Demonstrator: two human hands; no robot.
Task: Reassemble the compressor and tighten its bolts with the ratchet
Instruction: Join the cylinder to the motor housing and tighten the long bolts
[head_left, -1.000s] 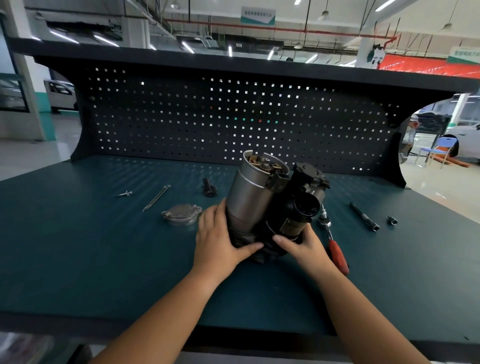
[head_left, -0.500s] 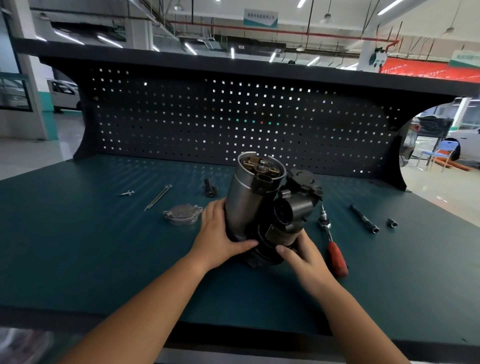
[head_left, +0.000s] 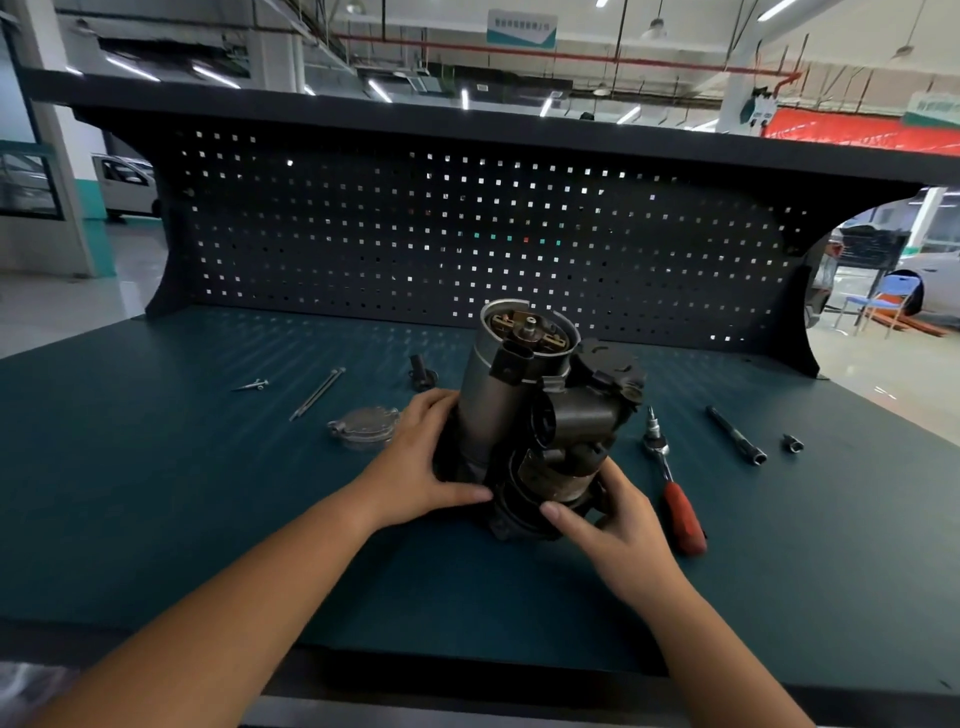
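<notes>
The compressor (head_left: 524, 405) stands nearly upright at the middle of the green bench, its grey cylinder open at the top with brass parts showing, a dark housing on its right side. My left hand (head_left: 421, 462) grips its lower left side. My right hand (head_left: 608, 525) holds its base from the front right. The ratchet (head_left: 670, 483), with a red handle, lies on the bench just right of my right hand. A round metal cover (head_left: 363, 427) lies to the left of my left hand. Two long bolts (head_left: 318, 393) lie further left.
A short screw (head_left: 253, 385) lies at the far left of the parts. A small black piece (head_left: 420, 370) sits behind my left hand. A black extension bar (head_left: 735, 434) and a small socket (head_left: 793, 443) lie at the right. A dark pegboard (head_left: 467, 234) backs the bench.
The compressor has been tipped from leaning right to nearly upright and turned, so the open top now faces up. Both hands stayed on its base.
</notes>
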